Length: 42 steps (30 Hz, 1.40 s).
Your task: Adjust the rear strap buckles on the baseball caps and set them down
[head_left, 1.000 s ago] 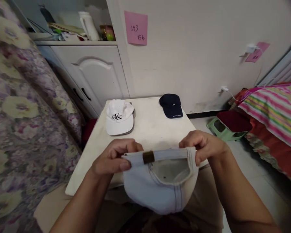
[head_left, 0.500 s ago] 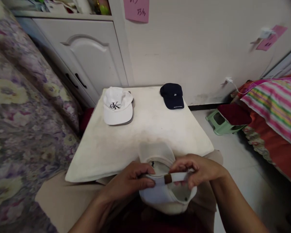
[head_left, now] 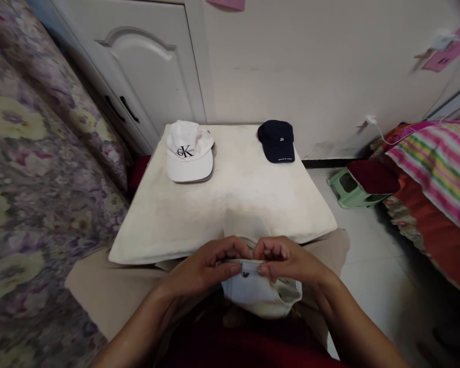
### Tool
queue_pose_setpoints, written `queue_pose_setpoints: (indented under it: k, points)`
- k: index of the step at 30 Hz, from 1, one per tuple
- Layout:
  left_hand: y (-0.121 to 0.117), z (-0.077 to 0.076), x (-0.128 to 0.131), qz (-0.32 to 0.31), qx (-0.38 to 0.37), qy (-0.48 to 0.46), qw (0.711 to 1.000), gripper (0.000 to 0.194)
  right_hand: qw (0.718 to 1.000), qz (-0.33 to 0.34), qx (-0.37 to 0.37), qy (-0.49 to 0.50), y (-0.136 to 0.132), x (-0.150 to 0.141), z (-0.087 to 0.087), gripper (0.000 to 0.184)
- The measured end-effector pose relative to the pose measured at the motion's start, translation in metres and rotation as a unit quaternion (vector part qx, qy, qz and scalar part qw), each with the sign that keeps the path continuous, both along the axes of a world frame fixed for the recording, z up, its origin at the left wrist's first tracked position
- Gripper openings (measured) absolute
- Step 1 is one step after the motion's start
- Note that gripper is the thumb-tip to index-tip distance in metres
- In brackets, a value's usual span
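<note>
Pale blue cap (head_left: 249, 297), one; back strap (head_left: 250, 266) pinched by left hand (head_left: 210, 263) and right hand (head_left: 293, 259), near front edge of cream surface (head_left: 233, 199). White cap (head_left: 189, 152), black lettering; surface, rear left. Navy cap (head_left: 276, 141); rear right. Green stool (head_left: 345, 189), dark red top; beside bed (head_left: 440, 204). Floral curtain (head_left: 34, 194); far left.

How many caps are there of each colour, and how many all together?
White caps: 1
Dark blue caps: 1
Pale blue caps: 1
Total: 3 in plain view; I can't tell what the grey edge beside the white one is.
</note>
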State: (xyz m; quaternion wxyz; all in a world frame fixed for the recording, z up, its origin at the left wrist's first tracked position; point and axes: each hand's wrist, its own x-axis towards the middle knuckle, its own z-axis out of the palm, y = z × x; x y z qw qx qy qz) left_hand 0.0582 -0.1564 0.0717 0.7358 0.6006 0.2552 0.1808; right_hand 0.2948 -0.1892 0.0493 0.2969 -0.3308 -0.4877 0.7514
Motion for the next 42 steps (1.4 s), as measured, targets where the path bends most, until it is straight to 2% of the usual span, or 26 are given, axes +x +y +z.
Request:
queue_pose_setpoints:
  k: [5,10,12,17,21,25,28,33,39,42]
  points:
    - [0.004,0.003,-0.003,-0.004,0.001,-0.004,1.0,0.018,0.999,-0.042,0.013,0.014,-0.003,-0.009,-0.005,0.022]
    - [0.009,0.004,-0.006,0.023,0.0,0.003,1.0,0.016,0.99,-0.133,0.055,0.009,-0.012,-0.028,-0.01,0.023]
    - [0.008,0.003,-0.008,0.028,0.004,0.007,1.0,0.017,0.986,-0.15,0.073,-0.006,-0.017,-0.034,-0.014,0.023]
    - [-0.001,-0.003,-0.011,0.059,0.03,0.047,0.997,0.012,0.983,-0.149,0.095,-0.043,-0.025,-0.037,-0.019,0.018]
    - [-0.008,-0.005,-0.007,0.067,0.012,0.059,0.996,0.011,0.987,-0.115,0.079,-0.079,-0.026,-0.031,-0.012,0.017]
    - [-0.009,-0.004,-0.001,0.07,0.014,0.041,0.997,0.01,0.976,-0.132,0.118,-0.126,-0.025,-0.03,-0.002,0.019]
    - [-0.009,-0.005,0.001,0.068,0.01,0.024,0.997,0.011,0.972,-0.136,0.146,-0.125,-0.025,-0.031,0.0,0.016]
    - [-0.011,-0.009,0.0,0.068,-0.007,0.016,0.998,0.013,0.977,-0.123,0.139,-0.109,-0.026,-0.03,-0.002,0.018]
    - [-0.011,-0.014,-0.002,0.049,-0.013,-0.007,0.999,0.019,0.972,-0.144,0.14,-0.122,-0.024,-0.029,-0.007,0.018]
    - [-0.01,-0.017,-0.002,0.049,-0.021,-0.015,0.998,0.021,0.972,-0.125,0.155,-0.123,-0.023,-0.027,-0.006,0.017]
